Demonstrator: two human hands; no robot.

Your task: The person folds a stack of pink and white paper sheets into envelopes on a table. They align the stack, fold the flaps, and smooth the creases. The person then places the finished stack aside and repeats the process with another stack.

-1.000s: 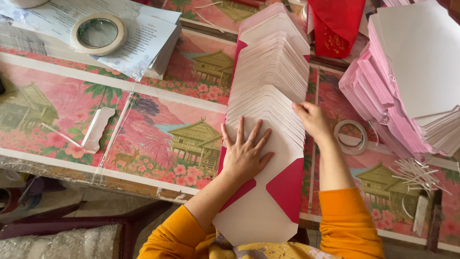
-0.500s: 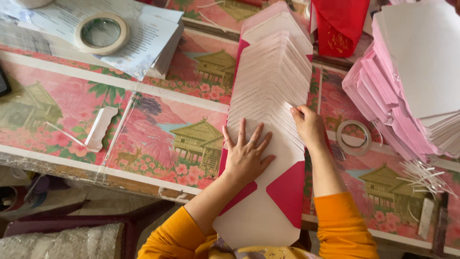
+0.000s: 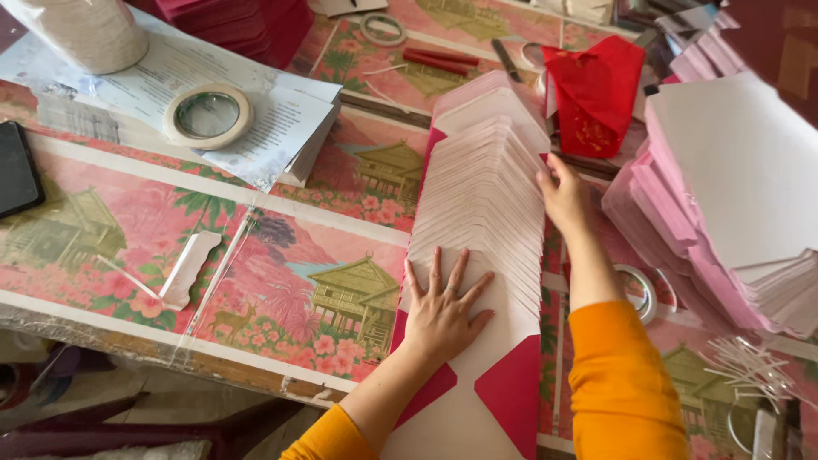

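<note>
A phone (image 3: 17, 179) lies at nine o'clock on the table (image 3: 281, 273), a tape roll (image 3: 207, 115) on printed sheets at ten. The left hand (image 3: 443, 311), fingers spread flat, presses the near end of a fanned row of pink-white envelopes (image 3: 486, 179) at centre. The right hand (image 3: 562, 196), fingers curled against the row's right edge, steadies it. Uneven pressure could skew the fan sideways. A red pouch (image 3: 596, 94) at one o'clock and stacked pink envelopes (image 3: 724, 196) at three crowd that side.
</note>
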